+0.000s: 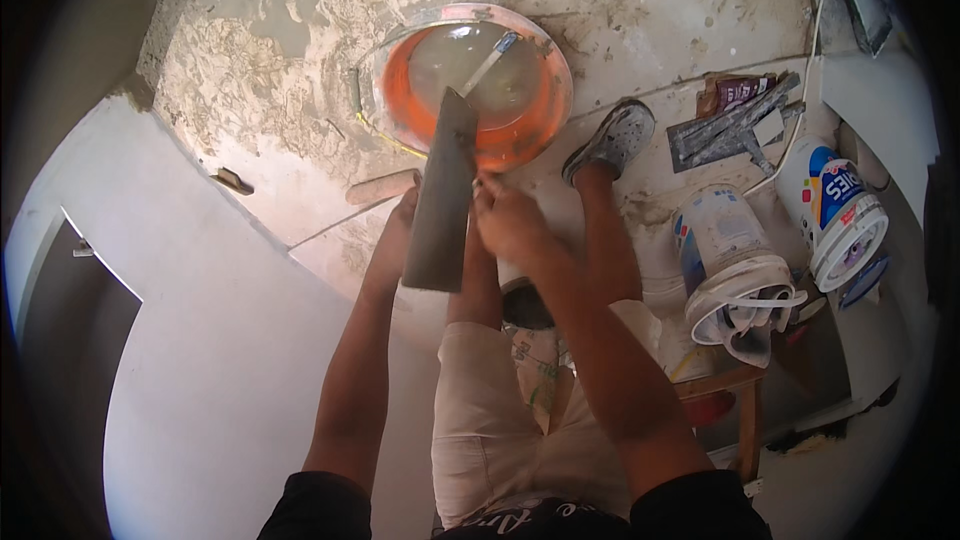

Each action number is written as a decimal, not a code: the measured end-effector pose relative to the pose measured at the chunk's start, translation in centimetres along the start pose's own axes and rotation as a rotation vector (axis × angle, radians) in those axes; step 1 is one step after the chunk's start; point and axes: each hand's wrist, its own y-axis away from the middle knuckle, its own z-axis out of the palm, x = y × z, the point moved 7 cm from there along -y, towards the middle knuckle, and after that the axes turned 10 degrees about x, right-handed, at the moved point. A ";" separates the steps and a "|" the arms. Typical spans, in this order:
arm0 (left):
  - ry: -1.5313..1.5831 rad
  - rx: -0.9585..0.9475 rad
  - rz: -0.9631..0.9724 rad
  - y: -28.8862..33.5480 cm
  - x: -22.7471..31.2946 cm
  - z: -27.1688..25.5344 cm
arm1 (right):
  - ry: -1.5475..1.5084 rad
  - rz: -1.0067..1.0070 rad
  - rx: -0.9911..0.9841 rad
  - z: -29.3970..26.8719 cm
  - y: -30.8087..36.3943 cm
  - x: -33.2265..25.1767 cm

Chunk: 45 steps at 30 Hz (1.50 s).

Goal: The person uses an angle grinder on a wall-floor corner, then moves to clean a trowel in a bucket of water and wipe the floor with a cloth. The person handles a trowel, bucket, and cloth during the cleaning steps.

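A long grey trowel blade [440,210], its face smooth and dull, slants in front of me over the near rim of an orange bucket [398,90]. My left hand [405,208] is closed at the blade's left edge, its fingers mostly hidden behind the metal. At the right edge, my right hand [505,220] has its fingers curled against the blade. Cloudy water [450,55] fills the lower part of the bucket. A pale tool with a blue end [492,62] leans in the water, its lower end meeting the blade's top in this view.
Wet plaster smears cover the floor [270,70]. A pale bar [383,187] lies left of the bucket. Right of my shoe [618,135] are plaster-caked flat tools [730,130], a tipped white bucket [725,240] and another white bucket [835,200]. A wooden stool [748,430] stands lower right.
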 end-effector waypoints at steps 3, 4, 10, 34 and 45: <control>0.111 -0.050 -0.135 -0.5 1.0 1.1 | 0.101 0.062 0.040 -0.7 -0.4 -0.8; 0.075 -0.083 -0.095 0.1 1.8 2.0 | 0.127 0.140 0.014 -1.6 -2.1 -0.9; 0.022 -0.063 -0.009 -2.3 -0.2 0.6 | 0.132 -0.091 -0.151 -1.1 3.5 -0.6; 0.428 -0.010 -0.290 -6.6 0.1 1.7 | 0.097 -0.186 -0.131 -3.9 9.6 -1.3; -0.340 0.183 -0.273 -5.0 2.1 1.5 | -0.015 0.089 0.008 -3.6 2.4 4.5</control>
